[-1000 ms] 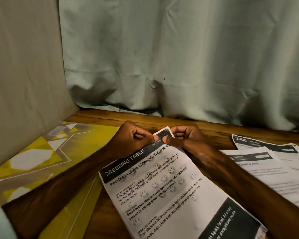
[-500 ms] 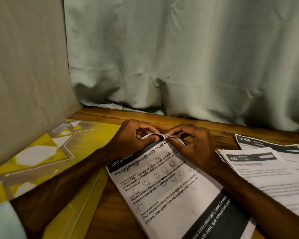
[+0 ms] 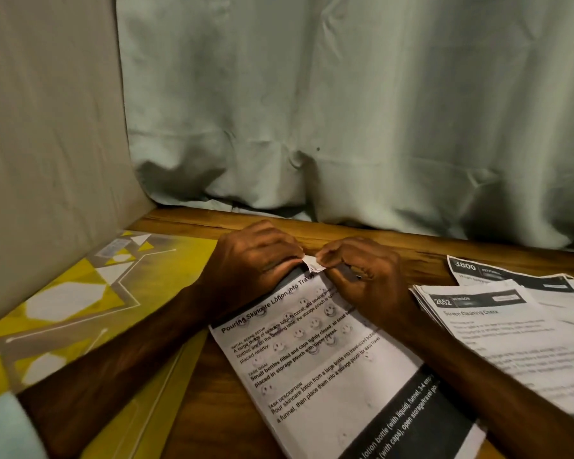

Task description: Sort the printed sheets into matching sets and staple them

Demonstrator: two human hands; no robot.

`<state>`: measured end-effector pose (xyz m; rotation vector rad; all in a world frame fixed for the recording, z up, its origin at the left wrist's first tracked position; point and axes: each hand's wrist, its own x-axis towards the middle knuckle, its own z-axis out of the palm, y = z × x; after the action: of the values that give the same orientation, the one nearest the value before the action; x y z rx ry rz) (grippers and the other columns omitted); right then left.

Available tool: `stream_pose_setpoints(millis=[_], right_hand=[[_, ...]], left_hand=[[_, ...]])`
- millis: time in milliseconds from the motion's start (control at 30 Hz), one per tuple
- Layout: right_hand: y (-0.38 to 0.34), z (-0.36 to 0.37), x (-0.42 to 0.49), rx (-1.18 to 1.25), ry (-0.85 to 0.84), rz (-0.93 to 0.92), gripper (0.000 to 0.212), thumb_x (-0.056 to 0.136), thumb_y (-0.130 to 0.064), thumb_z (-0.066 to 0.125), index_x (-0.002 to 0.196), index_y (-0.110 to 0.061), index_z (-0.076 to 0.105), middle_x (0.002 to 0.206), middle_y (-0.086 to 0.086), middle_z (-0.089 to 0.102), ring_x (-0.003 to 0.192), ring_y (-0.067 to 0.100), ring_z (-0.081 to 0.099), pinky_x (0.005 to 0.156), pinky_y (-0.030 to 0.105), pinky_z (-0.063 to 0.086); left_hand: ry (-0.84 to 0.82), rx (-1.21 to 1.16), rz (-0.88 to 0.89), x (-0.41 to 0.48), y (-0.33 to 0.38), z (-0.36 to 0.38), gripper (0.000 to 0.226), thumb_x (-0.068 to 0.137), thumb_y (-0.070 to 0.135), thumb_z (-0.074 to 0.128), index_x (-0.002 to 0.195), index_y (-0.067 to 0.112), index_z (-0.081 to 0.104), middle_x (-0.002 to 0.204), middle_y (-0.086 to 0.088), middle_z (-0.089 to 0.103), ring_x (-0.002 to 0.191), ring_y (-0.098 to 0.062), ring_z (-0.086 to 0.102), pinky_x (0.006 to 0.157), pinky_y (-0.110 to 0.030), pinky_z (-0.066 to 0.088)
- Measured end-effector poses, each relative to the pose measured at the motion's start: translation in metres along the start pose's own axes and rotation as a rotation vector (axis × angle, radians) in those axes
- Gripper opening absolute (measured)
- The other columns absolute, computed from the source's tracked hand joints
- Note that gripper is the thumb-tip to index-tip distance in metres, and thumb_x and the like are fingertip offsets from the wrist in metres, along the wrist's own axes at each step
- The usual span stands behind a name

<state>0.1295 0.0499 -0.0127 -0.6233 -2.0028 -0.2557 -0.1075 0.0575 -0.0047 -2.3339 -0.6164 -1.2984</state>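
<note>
We see a printed sheet (image 3: pixel 328 366) lying at a slant on the wooden table (image 3: pixel 388 235), centre of view, between the forearms. It is white with a dark header band, the bold title "Pouring Skincare Lotion into Travel…", blocks of black text, faint smiley faces stamped over the text, and another dark band near the lower end. More sheet edges show beneath it, so it is a set. Its top corner (image 3: pixel 310 262) is bent up, white side out. The left hand (image 3: pixel 256 260) and right hand (image 3: pixel 367 281) both have their fingers curled and pinch that corner between fingertips, knuckles nearly touching. To the right, a stack headed "2652" (image 3: pixel 497 329) overlaps a sheet headed "3800" (image 3: pixel 478 270). A yellow patterned board (image 3: pixel 80 293) lies to the left, and a pale curtain (image 3: pixel 345 111) hangs behind.
</note>
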Motion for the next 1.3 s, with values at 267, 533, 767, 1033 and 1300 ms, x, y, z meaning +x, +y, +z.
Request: stream_pose_setpoints(millis=[267, 533, 767, 1033, 1300], right_hand=[[-0.0031, 0.0003, 0.0002, -0.110, -0.005, -0.073, 0.003, 0.087, -0.010, 0.077, 0.089, -0.008, 0.077, 0.099, 0.006, 0.072, 0.090, 0.022, 0.068, 0.069, 0.042, 0.054], [-0.0078, -0.0013, -0.0004, -0.159, -0.030, -0.071, 0.011, 0.079, -0.001, 0.079, 0.089, -0.004, 0.073, 0.095, 0.007, 0.071, 0.088, 0.022, 0.067, 0.070, 0.039, 0.055], [-0.0056, -0.0024, -0.0015, -0.094, -0.016, -0.004, 0.019, 0.079, -0.002, 0.080, 0.096, -0.005, 0.072, 0.094, 0.005, 0.069, 0.086, 0.016, 0.062, 0.069, 0.034, 0.052], [-0.0057, -0.0016, -0.0016, -0.178, -0.033, -0.073, 0.020, 0.077, 0.002, 0.077, 0.096, -0.003, 0.075, 0.098, 0.010, 0.071, 0.091, 0.025, 0.067, 0.074, 0.035, 0.053], [-0.0044, -0.0011, -0.0024, -0.258, -0.070, -0.122, 0.019, 0.083, -0.015, 0.072, 0.099, -0.007, 0.076, 0.102, 0.009, 0.070, 0.091, 0.024, 0.064, 0.070, 0.030, 0.053]], left_hand=[[-0.024, 0.093, -0.001, -0.0014, -0.0018, 0.0005, 0.011, 0.093, 0.022, 0.075, 0.092, 0.011, 0.078, 0.096, -0.001, 0.076, 0.091, -0.017, 0.067, 0.071, -0.036, 0.055], [-0.002, 0.124, 0.046, 0.0001, 0.0032, -0.0001, 0.008, 0.093, 0.016, 0.074, 0.091, 0.009, 0.077, 0.092, -0.003, 0.075, 0.087, -0.019, 0.066, 0.065, -0.036, 0.054], [0.038, 0.187, 0.162, 0.0034, 0.0065, -0.0032, 0.013, 0.095, 0.016, 0.072, 0.089, 0.007, 0.077, 0.094, -0.005, 0.076, 0.087, -0.022, 0.068, 0.070, -0.038, 0.055], [0.043, 0.217, 0.209, 0.0034, 0.0050, -0.0012, 0.013, 0.095, 0.017, 0.073, 0.087, 0.007, 0.077, 0.092, -0.006, 0.076, 0.085, -0.023, 0.070, 0.065, -0.039, 0.056], [0.042, 0.222, 0.202, 0.0030, 0.0055, -0.0007, 0.010, 0.092, 0.015, 0.075, 0.086, 0.007, 0.076, 0.089, -0.006, 0.075, 0.083, -0.022, 0.068, 0.063, -0.037, 0.055]])
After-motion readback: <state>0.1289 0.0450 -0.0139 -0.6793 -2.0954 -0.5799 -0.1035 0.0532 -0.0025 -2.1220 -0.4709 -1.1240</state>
